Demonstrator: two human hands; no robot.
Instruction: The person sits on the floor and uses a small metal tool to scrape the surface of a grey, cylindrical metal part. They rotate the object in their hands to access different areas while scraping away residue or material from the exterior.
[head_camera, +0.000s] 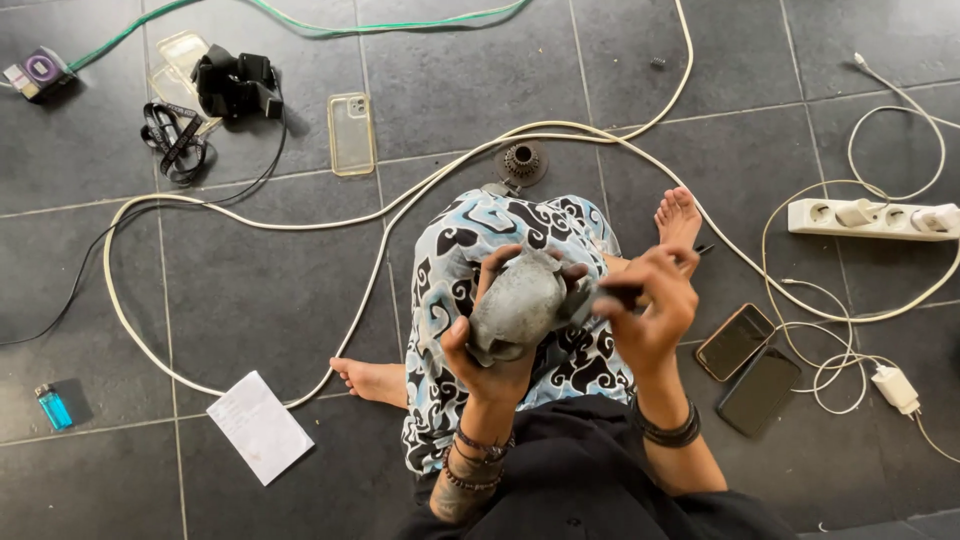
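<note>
I sit cross-legged on a dark tiled floor in patterned trousers. My left hand (497, 352) cups a rounded grey metal part (520, 303) above my lap, fingers wrapped over its top and thumb under its left side. My right hand (650, 300) is closed on a thin dark tool (618, 294) whose tip touches the right side of the grey part. Both wrists wear dark bracelets.
A small round toothed metal piece (522, 161) lies ahead of my knees. A long white cable (300, 222) loops across the floor. Two phones (748, 365) lie at my right, near a white power strip (870, 218). A clear phone case (351, 133), black straps (180, 140), a blue lighter (53, 407) and a paper sheet (260, 427) lie on the left.
</note>
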